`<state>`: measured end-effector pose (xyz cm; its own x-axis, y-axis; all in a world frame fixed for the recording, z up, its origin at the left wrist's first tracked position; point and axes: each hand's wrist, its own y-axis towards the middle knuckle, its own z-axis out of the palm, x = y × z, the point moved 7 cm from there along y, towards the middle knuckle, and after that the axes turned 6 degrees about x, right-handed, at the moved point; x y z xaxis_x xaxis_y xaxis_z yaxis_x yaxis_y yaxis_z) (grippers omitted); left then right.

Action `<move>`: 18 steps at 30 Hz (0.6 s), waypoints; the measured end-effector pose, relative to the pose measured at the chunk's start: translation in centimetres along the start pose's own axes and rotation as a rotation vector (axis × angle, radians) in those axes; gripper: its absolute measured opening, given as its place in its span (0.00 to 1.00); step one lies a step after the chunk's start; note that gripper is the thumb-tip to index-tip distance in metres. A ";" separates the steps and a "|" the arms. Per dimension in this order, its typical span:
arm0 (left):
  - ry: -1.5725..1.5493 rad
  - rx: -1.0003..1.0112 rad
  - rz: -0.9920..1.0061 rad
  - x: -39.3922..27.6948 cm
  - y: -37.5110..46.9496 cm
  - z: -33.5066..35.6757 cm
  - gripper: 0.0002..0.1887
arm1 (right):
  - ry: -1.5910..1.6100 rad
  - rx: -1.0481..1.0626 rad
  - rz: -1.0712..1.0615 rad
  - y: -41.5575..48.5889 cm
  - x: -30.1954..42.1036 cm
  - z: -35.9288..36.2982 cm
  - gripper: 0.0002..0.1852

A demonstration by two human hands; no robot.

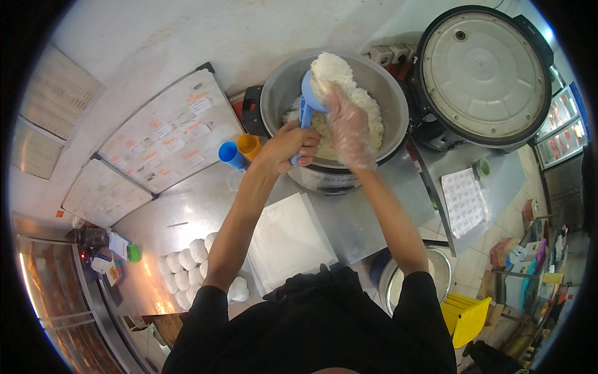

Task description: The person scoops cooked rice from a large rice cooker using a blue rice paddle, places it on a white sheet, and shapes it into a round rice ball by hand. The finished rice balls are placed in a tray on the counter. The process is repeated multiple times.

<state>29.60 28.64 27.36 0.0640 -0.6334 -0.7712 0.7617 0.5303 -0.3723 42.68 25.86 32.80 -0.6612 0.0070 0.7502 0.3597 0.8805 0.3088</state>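
My left hand (pixel 294 146) grips the handle of a blue plastic scoop (pixel 306 100) over a large rice cooker pot (pixel 275 93). White cooked rice (pixel 331 70) is heaped in the scoop and rises above its rim. My right hand (pixel 350 124), in a clear plastic glove, is at the side of the scoop, its fingers by the heaped rice; they are blurred, and whether they hold any rice I cannot tell. More rice (pixel 371 114) lies in the pot below. A stack of white paper sheets (pixel 292 238) lies on the steel table before me.
Several white wrapped portions (pixel 187 259) stand in rows at the left. Blue (pixel 231 154) and orange (pixel 249 145) cups are beside the cooker. A round hinged lid (pixel 483 75) is at the right. Whiteboards (pixel 168 135) lean on the wall. A round metal container (pixel 439 269) stands by my right elbow.
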 end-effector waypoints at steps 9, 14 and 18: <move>-0.287 0.074 -0.018 0.2 -2.2 -1.9 0.07 | 0.103 0.036 0.054 3.4 -3.4 -2.8 0.21; -0.461 0.259 0.093 2.9 -7.3 -2.2 0.08 | -0.596 -0.193 -0.473 -0.4 2.5 -3.1 0.18; -0.589 0.376 0.073 11.4 -14.1 -1.9 0.09 | 0.717 0.382 0.101 -10.4 -2.9 4.1 0.18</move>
<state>18.35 15.03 22.82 0.3815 -0.8596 -0.3399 0.9065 0.4199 -0.0445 38.19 18.61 25.04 -0.0090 -0.0963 0.9953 0.0597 0.9935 0.0966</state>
